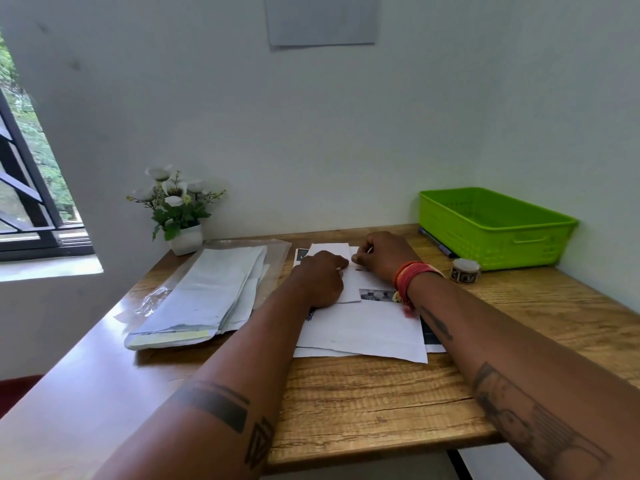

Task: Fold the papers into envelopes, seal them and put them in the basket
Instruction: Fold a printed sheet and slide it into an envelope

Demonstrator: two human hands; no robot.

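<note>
- A folded paper [341, 268] is being worked at the middle of the tabletop [363, 393], on top of loose sheets [363, 327] that are being left spread beneath it.
- The left hand [320, 278] is being pressed down on the fold's left part, knuckles bent; whether the fingers are curling round an edge cannot be told.
- The right hand [384, 256] is being held at the fold's right edge with fingers bunched, apparently pinching a flap or a small strip; what exactly is being pinched cannot be made out.
- The fold's long axis is judged to be running from 6 toward 12 o'clock, away from the person.
- The green basket [495, 226] at 2 o'clock is showing nothing inside as far as can be seen, so no envelope is judged delivered yet.
- A tape roll [465, 270] is sitting just in front of the basket; sealing seems to be under way or about to be started.
- A stack of papers [214, 292] at 10 o'clock is waiting, so most of the task is being left undone.
</note>
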